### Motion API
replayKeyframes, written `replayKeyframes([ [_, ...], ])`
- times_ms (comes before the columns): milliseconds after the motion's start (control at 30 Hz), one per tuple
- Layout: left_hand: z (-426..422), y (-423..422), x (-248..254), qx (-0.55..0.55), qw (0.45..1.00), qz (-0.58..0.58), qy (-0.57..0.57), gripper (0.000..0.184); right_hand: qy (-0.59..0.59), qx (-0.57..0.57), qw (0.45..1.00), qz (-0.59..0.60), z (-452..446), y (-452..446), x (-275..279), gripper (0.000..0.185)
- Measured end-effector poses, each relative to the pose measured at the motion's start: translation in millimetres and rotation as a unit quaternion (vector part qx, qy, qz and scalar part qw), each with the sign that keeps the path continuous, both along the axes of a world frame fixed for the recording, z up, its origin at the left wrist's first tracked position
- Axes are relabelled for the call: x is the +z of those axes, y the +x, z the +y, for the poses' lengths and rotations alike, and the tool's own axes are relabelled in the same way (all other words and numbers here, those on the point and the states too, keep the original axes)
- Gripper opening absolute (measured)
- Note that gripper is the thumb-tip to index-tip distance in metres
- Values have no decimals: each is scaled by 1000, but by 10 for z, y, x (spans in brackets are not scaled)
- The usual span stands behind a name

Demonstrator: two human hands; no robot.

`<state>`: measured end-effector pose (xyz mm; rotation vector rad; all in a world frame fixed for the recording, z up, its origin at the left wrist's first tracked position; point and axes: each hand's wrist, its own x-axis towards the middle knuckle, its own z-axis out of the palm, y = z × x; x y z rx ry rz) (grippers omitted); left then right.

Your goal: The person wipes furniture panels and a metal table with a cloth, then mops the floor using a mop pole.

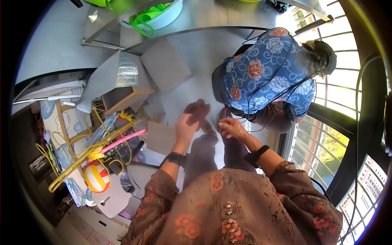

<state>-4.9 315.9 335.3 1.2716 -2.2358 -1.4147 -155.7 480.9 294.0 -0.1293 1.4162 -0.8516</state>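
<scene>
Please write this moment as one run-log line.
left hand: partly shadowed, grip unclear | right hand: curled, nothing visibly held | co-worker: crouched beside window

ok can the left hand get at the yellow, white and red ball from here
Probably not directly: the beige panel and pink tube crowd the way from the left hand to the ball, off to the left.

Metal table (216, 18) along the top, with a pale blue basin (174, 15) on it. Below, a pale grey floor (201, 57) with brown cardboard (165, 67) resting on it.
</scene>
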Motion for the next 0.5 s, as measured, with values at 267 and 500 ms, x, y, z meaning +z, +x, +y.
replayKeyframes([
  [267, -290, -616, 671, -197, 976, 76, 50, 27, -31, -169, 964, -205, -569, -162, 282, 74],
  [500, -402, -769, 646, -375, 920, 103, 54, 29, -240, -251, 922, -173, -854, 3, 19, 49],
])
